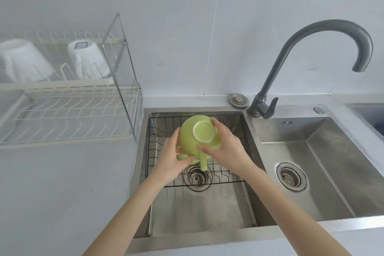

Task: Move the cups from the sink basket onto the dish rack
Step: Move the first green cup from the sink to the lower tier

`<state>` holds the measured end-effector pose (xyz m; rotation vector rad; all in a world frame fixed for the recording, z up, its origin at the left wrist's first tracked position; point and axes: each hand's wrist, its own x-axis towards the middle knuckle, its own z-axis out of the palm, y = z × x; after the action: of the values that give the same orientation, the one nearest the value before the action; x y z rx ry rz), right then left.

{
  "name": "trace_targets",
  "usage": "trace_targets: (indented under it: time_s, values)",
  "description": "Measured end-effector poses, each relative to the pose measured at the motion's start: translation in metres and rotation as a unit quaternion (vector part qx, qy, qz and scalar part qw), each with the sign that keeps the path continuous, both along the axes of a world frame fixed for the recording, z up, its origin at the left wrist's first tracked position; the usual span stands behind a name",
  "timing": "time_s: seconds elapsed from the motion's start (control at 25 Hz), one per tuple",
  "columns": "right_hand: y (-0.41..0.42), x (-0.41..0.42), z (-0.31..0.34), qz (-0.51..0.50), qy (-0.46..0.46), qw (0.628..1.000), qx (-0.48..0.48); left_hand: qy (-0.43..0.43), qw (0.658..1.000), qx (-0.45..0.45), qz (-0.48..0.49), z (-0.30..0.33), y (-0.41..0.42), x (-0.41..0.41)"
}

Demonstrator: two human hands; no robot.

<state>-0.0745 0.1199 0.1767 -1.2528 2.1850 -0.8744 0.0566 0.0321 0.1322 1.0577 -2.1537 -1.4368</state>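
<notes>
A light green cup (192, 139) with a handle pointing toward me is held upside down, its pale base ring facing up, above the black wire sink basket (232, 181) in the left sink basin. My left hand (173, 159) grips its left side and rim. My right hand (225, 149) holds its right side, thumb near the handle. The white two-tier dish rack (68, 110) stands on the counter at the left. Two white cups (25, 61) (89, 60) sit upside down on its upper tier.
A dark grey faucet (307, 52) arches over the divider between the left basin and the right basin (324, 164). A clear panel (122, 72) forms the rack's right end. Tiled wall runs behind. The grey counter (62, 193) lies at the left.
</notes>
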Motion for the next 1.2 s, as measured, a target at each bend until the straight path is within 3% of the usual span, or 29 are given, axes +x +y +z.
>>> trace_targets:
  time_s: [0.68, 1.2]
  values:
    - [-0.088, 0.170, 0.006, 0.065, 0.015, 0.998, -0.005, -0.005, 0.996, -0.058, 0.074, -0.005, -0.073, 0.177]
    - [-0.171, 0.208, 0.003, 0.027, 0.001, 1.000, 0.007, -0.021, 0.994, -0.104, 0.032, -0.005, -0.162, 0.206]
